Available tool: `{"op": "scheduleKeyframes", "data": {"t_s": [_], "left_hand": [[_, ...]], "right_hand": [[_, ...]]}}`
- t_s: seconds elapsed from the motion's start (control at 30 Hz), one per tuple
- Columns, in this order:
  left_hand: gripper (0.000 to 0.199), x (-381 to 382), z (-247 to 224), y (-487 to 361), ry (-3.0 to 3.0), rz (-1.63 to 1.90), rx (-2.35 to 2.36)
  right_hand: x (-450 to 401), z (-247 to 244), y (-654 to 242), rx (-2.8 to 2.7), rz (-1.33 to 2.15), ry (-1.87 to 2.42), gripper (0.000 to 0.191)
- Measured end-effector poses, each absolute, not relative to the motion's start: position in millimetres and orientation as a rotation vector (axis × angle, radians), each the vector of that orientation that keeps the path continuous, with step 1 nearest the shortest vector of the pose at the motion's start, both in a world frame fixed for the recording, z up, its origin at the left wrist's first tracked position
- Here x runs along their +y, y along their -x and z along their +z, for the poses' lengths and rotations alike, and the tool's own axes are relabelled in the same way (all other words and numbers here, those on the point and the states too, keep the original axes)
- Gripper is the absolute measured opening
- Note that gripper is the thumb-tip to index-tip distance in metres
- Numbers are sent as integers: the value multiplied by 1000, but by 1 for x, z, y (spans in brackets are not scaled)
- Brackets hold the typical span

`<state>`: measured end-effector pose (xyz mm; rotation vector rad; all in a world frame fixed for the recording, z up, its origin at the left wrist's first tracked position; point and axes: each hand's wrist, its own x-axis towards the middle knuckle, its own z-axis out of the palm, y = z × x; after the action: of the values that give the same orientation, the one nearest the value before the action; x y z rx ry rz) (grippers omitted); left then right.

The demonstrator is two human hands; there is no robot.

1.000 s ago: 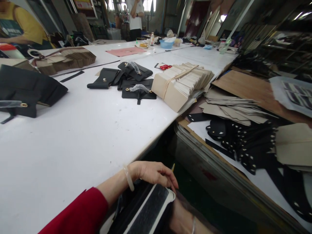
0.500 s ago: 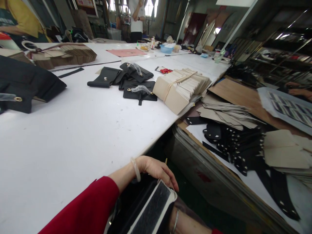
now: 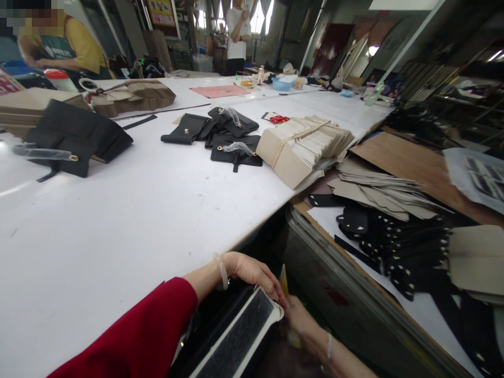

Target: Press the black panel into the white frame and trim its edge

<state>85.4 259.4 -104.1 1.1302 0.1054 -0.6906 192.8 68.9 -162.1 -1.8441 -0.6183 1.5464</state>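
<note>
My left hand (image 3: 254,273), below a pale bangle and a red sleeve, curls over the end of a black bag piece (image 3: 240,331). The piece is held tilted at the table's near edge and has a dark panel with cream edging. My right hand (image 3: 301,317) is closed at the same end, its fingertips close to those of my left hand. A slim yellow tool (image 3: 284,279) shows above and below the right hand, which seems to grip it; its kind cannot be made out. The right fingers are partly hidden and blurred.
Black bag parts with wrapped handles lie on the white table (image 3: 129,252). A bundle of beige boards (image 3: 303,147) sits near its right edge. A lower side table holds black straps (image 3: 394,241) and loose boards. Two people are at the far side.
My right hand has come up from under the bag piece to its end, by my left hand. More of the yellow tool shows. The view has swung slightly left.
</note>
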Motion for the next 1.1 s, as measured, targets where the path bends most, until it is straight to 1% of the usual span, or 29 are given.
{"op": "scheduleKeyframes", "data": {"t_s": [0.1,0.13,0.2,0.27,0.33,0.4,0.53,0.67,0.73,0.87,1.1], "left_hand": [[31,260,-107,-87,-1123,-707,111],[33,260,-108,-88,-1123,-712,116],[35,260,-109,-88,-1125,-715,126],[37,259,-109,-87,-1128,-714,137],[38,259,-107,-86,-1131,-714,145],[36,258,-105,-85,-1136,-708,155],[35,258,-103,-85,-1177,-681,212],[50,261,-100,-86,-1225,-663,248],[56,262,-97,-85,-1236,-651,245],[59,263,-92,-85,-1237,-646,222],[69,262,-89,-85,-1219,-628,201]], "right_hand": [[43,-140,-239,-663,1493,1973,67],[35,-127,-253,-693,1520,1980,69],[27,-98,-270,-752,1661,1953,61],[29,-73,-272,-784,1916,1905,58],[39,-58,-263,-822,2118,1848,55],[52,-52,-250,-873,2189,1832,49],[69,-52,-232,-931,2172,1896,36],[71,-53,-229,-903,2186,1905,31],[70,-54,-230,-909,2195,1877,31],[68,-58,-228,-896,2201,1857,36],[69,-52,-220,-901,2163,1971,41]]}}
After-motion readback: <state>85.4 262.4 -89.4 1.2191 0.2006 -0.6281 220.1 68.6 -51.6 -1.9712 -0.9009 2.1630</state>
